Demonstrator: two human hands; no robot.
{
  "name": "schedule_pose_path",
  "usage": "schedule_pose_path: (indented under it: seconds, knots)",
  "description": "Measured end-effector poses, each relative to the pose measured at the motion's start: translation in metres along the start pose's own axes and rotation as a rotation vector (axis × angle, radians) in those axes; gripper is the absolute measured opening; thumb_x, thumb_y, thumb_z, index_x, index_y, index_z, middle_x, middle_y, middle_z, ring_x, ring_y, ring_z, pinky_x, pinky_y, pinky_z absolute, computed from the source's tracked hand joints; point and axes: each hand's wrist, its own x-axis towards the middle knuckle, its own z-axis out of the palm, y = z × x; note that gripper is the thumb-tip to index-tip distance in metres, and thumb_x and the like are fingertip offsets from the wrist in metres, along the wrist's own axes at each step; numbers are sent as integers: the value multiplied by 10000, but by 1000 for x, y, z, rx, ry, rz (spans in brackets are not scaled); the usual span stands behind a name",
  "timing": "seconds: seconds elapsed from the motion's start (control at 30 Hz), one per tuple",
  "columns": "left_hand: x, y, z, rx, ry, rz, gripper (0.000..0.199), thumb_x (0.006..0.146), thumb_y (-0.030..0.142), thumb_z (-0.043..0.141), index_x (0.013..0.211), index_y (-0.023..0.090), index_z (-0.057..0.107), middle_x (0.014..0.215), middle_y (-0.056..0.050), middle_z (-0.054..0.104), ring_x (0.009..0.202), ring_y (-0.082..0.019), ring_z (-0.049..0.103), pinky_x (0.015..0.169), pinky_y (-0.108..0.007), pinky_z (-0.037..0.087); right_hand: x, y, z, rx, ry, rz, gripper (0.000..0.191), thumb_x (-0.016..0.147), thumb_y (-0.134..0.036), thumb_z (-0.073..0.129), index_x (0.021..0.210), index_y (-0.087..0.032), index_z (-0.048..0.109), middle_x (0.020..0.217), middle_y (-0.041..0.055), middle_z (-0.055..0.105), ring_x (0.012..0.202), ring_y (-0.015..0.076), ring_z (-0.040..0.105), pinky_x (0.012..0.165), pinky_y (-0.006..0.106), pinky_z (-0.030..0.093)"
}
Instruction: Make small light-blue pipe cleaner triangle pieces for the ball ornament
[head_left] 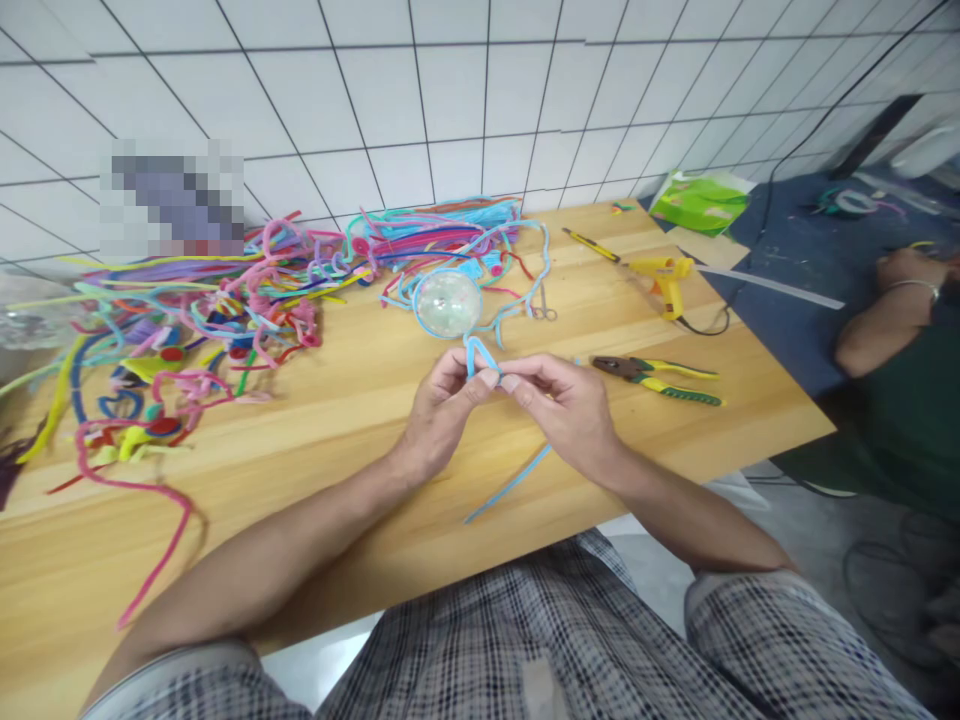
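Note:
A light blue pipe cleaner (pixel 480 349), bent into a narrow loop, is pinched between the fingertips of my left hand (pixel 448 405) and my right hand (pixel 561 405). Both thumbs meet near the loop's lower end. A long blue strand (pixel 510 485) slants down from beneath my right hand over the wooden table. Just beyond my hands lies a clear round ball (pixel 448 304) with a blue pipe cleaner around its edge; the loop's top reaches close to it.
Piles of coloured pipe cleaners (pixel 285 290) cover the left and back of the table (pixel 337 540). On the right are pliers (pixel 660 380), a yellow glue gun (pixel 666 285), a cutter (pixel 591 245) and a green packet (pixel 699 203). Another person's arm (pixel 874 325) shows at far right.

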Motion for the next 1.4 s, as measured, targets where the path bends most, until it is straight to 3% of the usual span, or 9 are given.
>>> schedule_pose_path:
  seconds: [0.3,0.57,0.8,1.03,1.27,1.4]
  knots:
    - [1,0,0,26,0,-51,489,800,594,1037,859,214,735,894,10,675,855,-150,550,851,-291,487,1,1,2,85,7,40,99,978,-223,821,1009,-272,902,929,-11,917,835,164,874,820,285,727]
    - [3,-3,-2,1,-5,-31,493,795,577,1043,909,222,720,815,42,638,741,-123,492,752,-275,458,2,2,3,79,-8,99,88,975,-324,872,1022,-252,891,946,18,920,857,189,878,844,341,741]
    - [3,15,0,14,8,64,432,819,539,1036,1016,251,781,833,33,659,742,-138,504,766,-299,473,12,-14,4,12,-2,65,99,976,-351,879,1017,-262,894,916,9,911,831,183,865,812,338,732]
    - [9,35,-4,40,61,162,402,829,542,1032,922,235,789,865,23,626,782,-136,484,783,-285,465,37,-29,10,42,-92,44,179,949,-404,928,1031,-250,889,958,21,913,868,190,873,823,329,735]
    - [14,45,-5,-83,19,95,453,871,605,985,939,229,741,825,17,668,719,-128,525,689,-282,476,60,-42,12,81,-234,30,269,989,-498,901,1036,-235,863,847,10,869,773,192,848,805,363,734]
    - [14,52,-2,-157,46,44,484,808,588,1033,924,220,740,785,24,640,702,-119,510,673,-273,457,65,-42,14,50,-219,21,315,953,-498,937,1088,-232,836,942,27,878,822,191,850,813,351,729]
